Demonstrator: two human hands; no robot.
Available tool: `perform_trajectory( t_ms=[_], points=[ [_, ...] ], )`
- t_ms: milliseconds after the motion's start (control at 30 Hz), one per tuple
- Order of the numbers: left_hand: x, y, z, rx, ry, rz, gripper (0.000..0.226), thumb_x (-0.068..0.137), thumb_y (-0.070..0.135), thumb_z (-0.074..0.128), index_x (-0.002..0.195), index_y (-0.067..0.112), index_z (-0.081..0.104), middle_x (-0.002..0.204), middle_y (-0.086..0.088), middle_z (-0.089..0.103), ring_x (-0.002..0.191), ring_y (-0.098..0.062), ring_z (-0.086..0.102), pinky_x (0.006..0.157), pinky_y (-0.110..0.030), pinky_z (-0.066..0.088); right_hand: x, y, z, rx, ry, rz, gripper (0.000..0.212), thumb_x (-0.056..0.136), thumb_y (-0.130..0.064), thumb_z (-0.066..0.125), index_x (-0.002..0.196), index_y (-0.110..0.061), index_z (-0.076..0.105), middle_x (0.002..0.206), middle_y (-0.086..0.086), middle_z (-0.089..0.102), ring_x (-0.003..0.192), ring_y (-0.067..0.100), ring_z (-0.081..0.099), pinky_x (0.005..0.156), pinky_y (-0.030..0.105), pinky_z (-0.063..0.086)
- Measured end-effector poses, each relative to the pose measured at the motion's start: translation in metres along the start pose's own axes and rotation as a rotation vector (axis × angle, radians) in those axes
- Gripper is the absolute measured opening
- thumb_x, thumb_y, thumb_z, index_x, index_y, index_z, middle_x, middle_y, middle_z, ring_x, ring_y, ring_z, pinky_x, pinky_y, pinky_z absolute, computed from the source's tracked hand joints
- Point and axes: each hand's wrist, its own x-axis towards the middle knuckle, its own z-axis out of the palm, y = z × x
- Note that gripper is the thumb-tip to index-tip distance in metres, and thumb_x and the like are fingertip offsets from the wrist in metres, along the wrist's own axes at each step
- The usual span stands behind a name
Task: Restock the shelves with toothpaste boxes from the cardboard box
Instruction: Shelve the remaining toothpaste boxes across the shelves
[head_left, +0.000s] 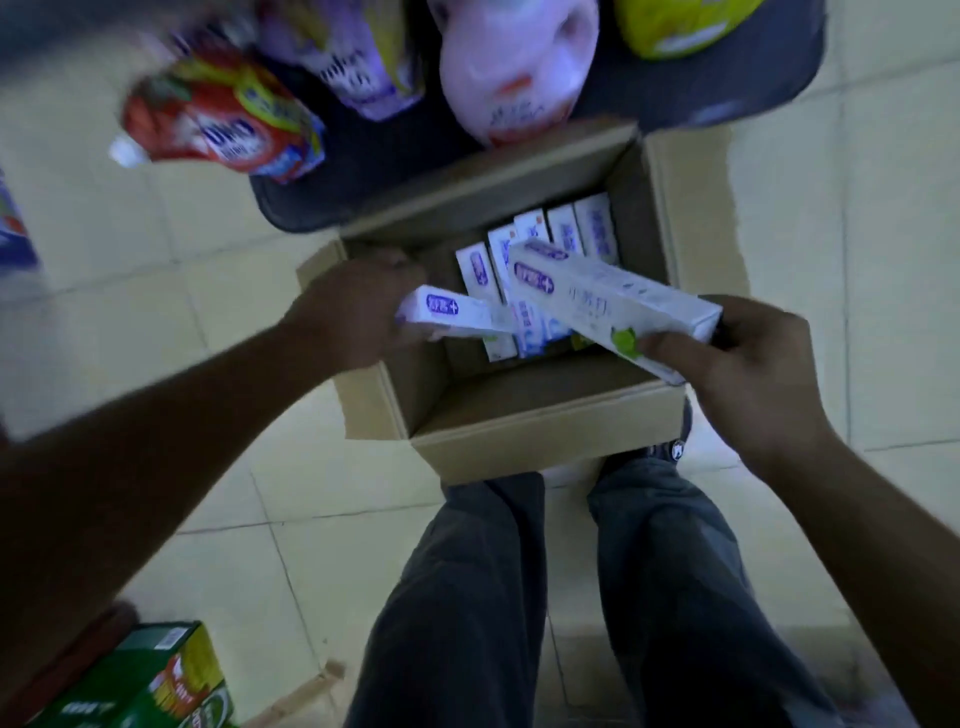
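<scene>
my left hand (358, 306) pinches one toothpaste box (452, 312) by its end, my right hand (737, 358) grips another (613, 301), both lifted over the open cardboard box (545, 436) so i can carry two at once; more stand upright inside.

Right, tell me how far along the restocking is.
Done: the carton is open, its near part bare. In hand: the left hand grips one toothpaste box, the right hand holds a second box, both over the carton. Left: a row of boxes stands at the carton's far side, not yet taken out and shelved.
</scene>
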Motion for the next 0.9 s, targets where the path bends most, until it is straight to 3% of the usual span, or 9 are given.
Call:
perform_trajectory(
  t_ms=[167,333,500,600,667,733,800,900],
  points=[
    [-0.098,0.055,-0.113,-0.352,0.277,-0.084,0.040,0.086,0.061,0.066,0.104,0.025,0.065,0.090,0.006,0.064,0.079,-0.014,0.059,0.073,-0.038,0.050,-0.044,-0.107,-0.053,0.221,-0.026,-0.060,0.027,0.069,-0.009,0.085,0.094,-0.010,0.073,0.084,0.008,0.078,0.070,0.020,0.071,0.056,0.032,0.052],
    [-0.180,0.130,-0.238,-0.642,0.651,-0.116,0.023,0.084,0.053,0.071,0.105,0.049,0.062,0.103,0.027,0.070,0.091,0.009,0.066,0.074,-0.004,0.045,-0.101,-0.238,-0.116,0.357,-0.108,-0.184,0.034,0.066,-0.019,0.084,0.098,-0.011,0.077,0.087,0.011,0.077,0.070,0.023,0.067,0.053,0.029,0.048],
    [-0.237,0.199,-0.347,-0.872,1.012,-0.017,0.018,0.076,0.044,0.073,0.093,0.045,0.069,0.089,0.023,0.073,0.077,0.006,0.066,0.067,-0.008,0.049,-0.163,-0.347,-0.175,0.364,-0.154,-0.357,0.039,0.064,-0.011,0.082,0.102,-0.003,0.073,0.089,0.014,0.078,0.068,0.018,0.072,0.053,0.022,0.052],
    [-0.268,0.228,-0.403,-0.912,1.146,0.038,0.031,0.071,0.034,0.076,0.099,0.040,0.065,0.092,0.022,0.070,0.080,0.003,0.066,0.062,-0.013,0.051,-0.198,-0.399,-0.207,0.363,-0.148,-0.461,0.049,0.062,-0.005,0.081,0.107,0.006,0.065,0.085,0.015,0.077,0.066,0.020,0.072,0.053,0.022,0.052],
    [-0.288,0.246,-0.436,-0.906,1.193,0.067,0.045,0.067,0.027,0.076,0.106,0.043,0.060,0.100,0.021,0.065,0.087,0.006,0.063,0.064,-0.012,0.050,-0.217,-0.426,-0.224,0.374,-0.143,-0.521,0.050,0.060,-0.005,0.082,0.105,0.001,0.062,0.083,0.015,0.077,0.067,0.022,0.074,0.053,0.023,0.053],
    [-0.306,0.261,-0.462,-0.931,1.160,0.092,0.050,0.062,0.034,0.073,0.110,0.039,0.059,0.101,0.015,0.062,0.087,0.001,0.062,0.065,-0.024,0.052,-0.234,-0.447,-0.238,0.388,-0.158,-0.582,0.050,0.059,-0.008,0.087,0.102,-0.007,0.062,0.086,0.019,0.077,0.069,0.024,0.075,0.054,0.024,0.055],
    [-0.325,0.277,-0.486,-0.966,1.082,0.101,0.049,0.058,0.028,0.074,0.105,0.036,0.064,0.099,0.008,0.061,0.085,-0.008,0.061,0.068,-0.035,0.047,-0.249,-0.468,-0.251,0.404,-0.188,-0.644,0.051,0.059,-0.012,0.094,0.099,-0.017,0.064,0.090,0.023,0.077,0.072,0.027,0.076,0.057,0.026,0.056],
    [-0.344,0.300,-0.510,-0.958,0.930,0.136,0.049,0.058,0.012,0.070,0.104,0.029,0.070,0.095,-0.004,0.059,0.082,-0.012,0.057,0.068,-0.029,0.046,-0.261,-0.493,-0.268,0.422,-0.197,-0.717,0.054,0.055,-0.028,0.097,0.098,-0.022,0.064,0.092,0.024,0.076,0.079,0.033,0.076,0.061,0.029,0.058]
  ],
)
